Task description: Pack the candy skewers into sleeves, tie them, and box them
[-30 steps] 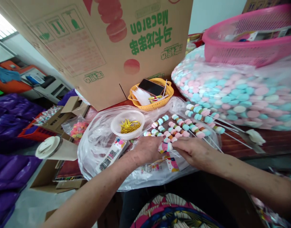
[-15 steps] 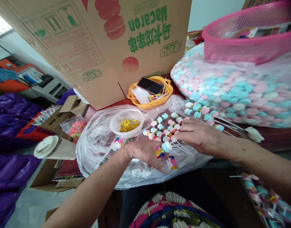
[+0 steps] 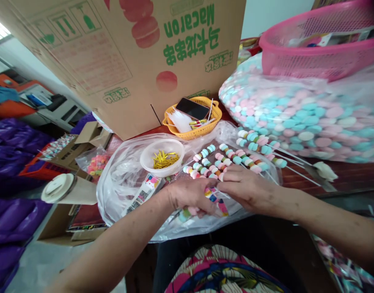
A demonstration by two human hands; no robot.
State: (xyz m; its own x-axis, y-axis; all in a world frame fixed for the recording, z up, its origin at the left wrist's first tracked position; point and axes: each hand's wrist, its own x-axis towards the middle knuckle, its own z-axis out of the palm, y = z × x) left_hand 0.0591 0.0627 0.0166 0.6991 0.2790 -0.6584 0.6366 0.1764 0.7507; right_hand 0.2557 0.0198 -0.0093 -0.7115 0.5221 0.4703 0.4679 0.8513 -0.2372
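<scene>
While left hand (image 3: pixel 191 194) clasps candy skewer (image 3: pixel 184 214), right hand (image 3: pixel 249 189) close — hold unclear, bowl (image 3: pixel 146 158) beyond, carton (image 3: pixel 135 73) behind

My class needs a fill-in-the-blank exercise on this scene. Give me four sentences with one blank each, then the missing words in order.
1. The round bowl holds thin, shiny strips coloured ____.
2. The basket just above the big bag of loose sweets is coloured ____.
3. Upside down on the cardboard box, the large green English word reads ____.
4. Beside the skewered sweets, the hand nearer the bowl is the person's ____ one.

Missing words: gold; pink; Macaron; left.
</scene>
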